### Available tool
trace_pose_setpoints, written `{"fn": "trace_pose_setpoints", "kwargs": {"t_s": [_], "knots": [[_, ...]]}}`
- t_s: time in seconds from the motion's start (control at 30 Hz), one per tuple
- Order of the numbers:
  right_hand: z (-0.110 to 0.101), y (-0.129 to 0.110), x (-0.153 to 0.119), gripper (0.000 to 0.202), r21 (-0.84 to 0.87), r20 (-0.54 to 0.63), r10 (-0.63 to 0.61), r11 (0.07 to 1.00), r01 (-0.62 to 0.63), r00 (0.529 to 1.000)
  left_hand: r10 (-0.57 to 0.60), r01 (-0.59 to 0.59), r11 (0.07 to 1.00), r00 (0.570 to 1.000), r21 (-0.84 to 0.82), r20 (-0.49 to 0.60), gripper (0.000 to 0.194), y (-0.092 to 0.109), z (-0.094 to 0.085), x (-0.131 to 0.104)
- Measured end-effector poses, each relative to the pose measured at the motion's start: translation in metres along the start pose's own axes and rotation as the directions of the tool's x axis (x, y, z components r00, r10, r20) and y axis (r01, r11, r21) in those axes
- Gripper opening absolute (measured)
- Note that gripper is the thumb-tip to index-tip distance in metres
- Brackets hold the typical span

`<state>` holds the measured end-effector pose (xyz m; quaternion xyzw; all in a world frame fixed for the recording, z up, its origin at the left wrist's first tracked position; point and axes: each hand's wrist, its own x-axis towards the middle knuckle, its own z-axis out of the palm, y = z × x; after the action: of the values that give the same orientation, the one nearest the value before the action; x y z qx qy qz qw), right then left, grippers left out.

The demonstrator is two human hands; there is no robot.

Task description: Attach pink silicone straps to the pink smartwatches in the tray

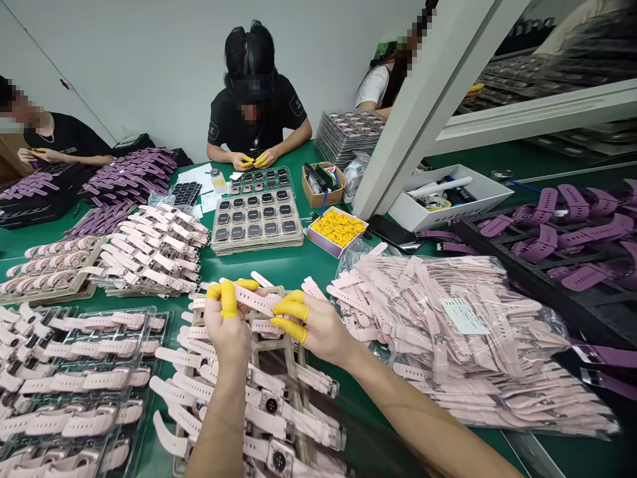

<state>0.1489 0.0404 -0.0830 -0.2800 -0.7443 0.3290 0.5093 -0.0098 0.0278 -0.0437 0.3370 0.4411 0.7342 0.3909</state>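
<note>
My left hand (227,328) and my right hand (318,326), both with yellow finger cots, are raised over a tray. A pale pink watch strap (255,301) with a row of holes stretches between them. The left fingers close on one end, and the right thumb and fingers pinch the other. Whether a watch case hides behind my left fingers I cannot tell. Below, watches with pink straps (271,403) lie in rows on a beige tray (273,348), some with their dark sensor backs facing up.
Bagged pink straps (423,312) lie at right, beside purple-strapped watches (542,245) in black foam. Stacked clear trays (154,325) with pink-strapped watches stand at left. Ahead are a tray of watch cases (256,216), a box of yellow finger cots (338,229) and a co-worker (256,106).
</note>
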Motion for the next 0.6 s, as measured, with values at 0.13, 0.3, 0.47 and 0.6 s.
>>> {"fn": "trace_pose_setpoints", "kwargs": {"t_s": [0.13, 0.3, 0.47, 0.6], "knots": [[0.002, 0.0, 0.001, 0.022, 0.302, -0.08, 0.294, 0.918, -0.258, 0.952, -0.049, -0.033, 0.986, 0.883, 0.166, 0.467, 0.045, 0.001, -0.003, -0.007], [-0.004, -0.002, 0.007, 0.035, 0.575, -0.04, 0.493, 0.723, -0.383, 0.869, -0.137, -0.175, 0.885, 0.787, 0.431, 0.602, 0.041, 0.0, 0.001, -0.012], [-0.007, 0.002, 0.008, 0.04, 0.598, -0.205, 0.472, 0.754, -0.272, 0.857, -0.099, -0.083, 0.941, 0.859, 0.328, 0.503, 0.043, -0.001, -0.003, -0.012], [-0.011, 0.01, 0.005, 0.047, 0.542, -0.085, 0.381, 0.793, -0.278, 0.921, -0.148, 0.091, 0.987, 0.82, 0.13, 0.553, 0.048, -0.001, -0.006, -0.011]]}}
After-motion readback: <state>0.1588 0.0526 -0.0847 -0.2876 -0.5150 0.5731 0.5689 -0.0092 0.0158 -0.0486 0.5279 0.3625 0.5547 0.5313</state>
